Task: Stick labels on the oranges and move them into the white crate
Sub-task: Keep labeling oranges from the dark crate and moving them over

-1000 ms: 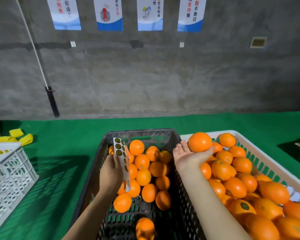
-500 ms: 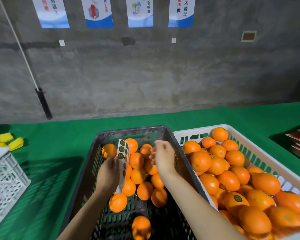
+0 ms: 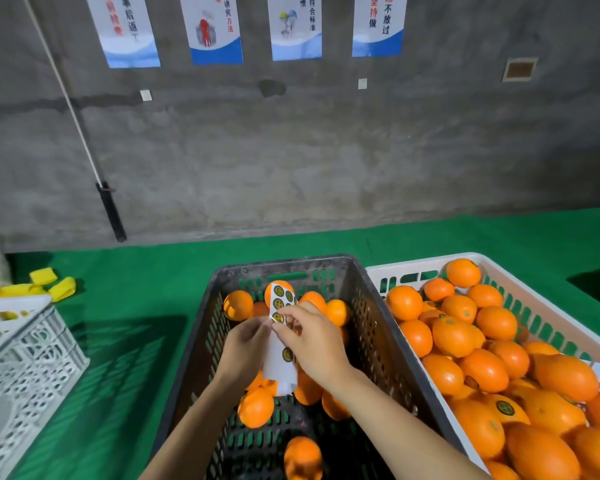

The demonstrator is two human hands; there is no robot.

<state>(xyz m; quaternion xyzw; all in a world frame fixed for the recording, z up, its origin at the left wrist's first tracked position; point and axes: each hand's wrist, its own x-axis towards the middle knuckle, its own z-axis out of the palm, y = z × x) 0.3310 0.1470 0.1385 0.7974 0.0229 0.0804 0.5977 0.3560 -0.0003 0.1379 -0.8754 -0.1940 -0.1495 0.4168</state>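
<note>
Over the black crate (image 3: pixel 284 263), the left hand (image 3: pixel 245 351) is gripping a label sheet (image 3: pixel 280 360) upright in its curled fingers, while the right hand (image 3: pixel 317 344) is pinching a round label (image 3: pixel 277 318) on it between thumb and forefinger. Loose oranges (image 3: pixel 256 407) are lying below in that crate. Just right, the white crate (image 3: pixel 426 259) is holding heaped oranges (image 3: pixel 452 336), some showing labels, both crates sitting on the green surface (image 3: pixel 136 289).
</note>
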